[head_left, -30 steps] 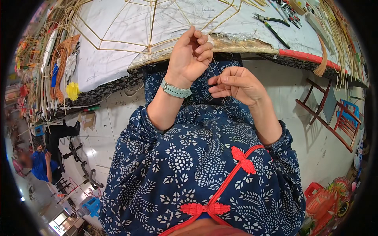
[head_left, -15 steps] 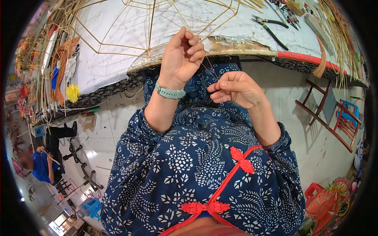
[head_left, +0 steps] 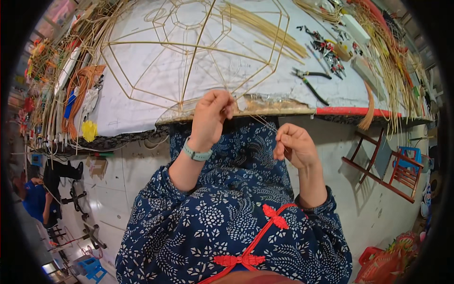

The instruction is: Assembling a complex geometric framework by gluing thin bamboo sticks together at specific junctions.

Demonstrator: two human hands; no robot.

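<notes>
The left hand [head_left: 211, 115] has its grip pinched shut on the near corner of a bamboo strip frame [head_left: 189, 52] at the tabletop [head_left: 142, 104] edge. The right hand [head_left: 294, 144] pinches a thin thread [head_left: 265, 122] running from that joint. Pliers [head_left: 309, 80] lie nearby.

Craft workshop: bamboo strips [head_left: 265, 26] heaped on white counter [head_left: 142, 102], pliers [head_left: 309, 80] upper right, lantern frame [head_left: 189, 52] at center.

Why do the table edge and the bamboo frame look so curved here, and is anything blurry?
Head view: the fisheye lens bends the table edge and the bamboo frame toward the black rim; light is even daylight with soft shadows; the left hand and right hand look sharp, while things near the rim smear.
</notes>
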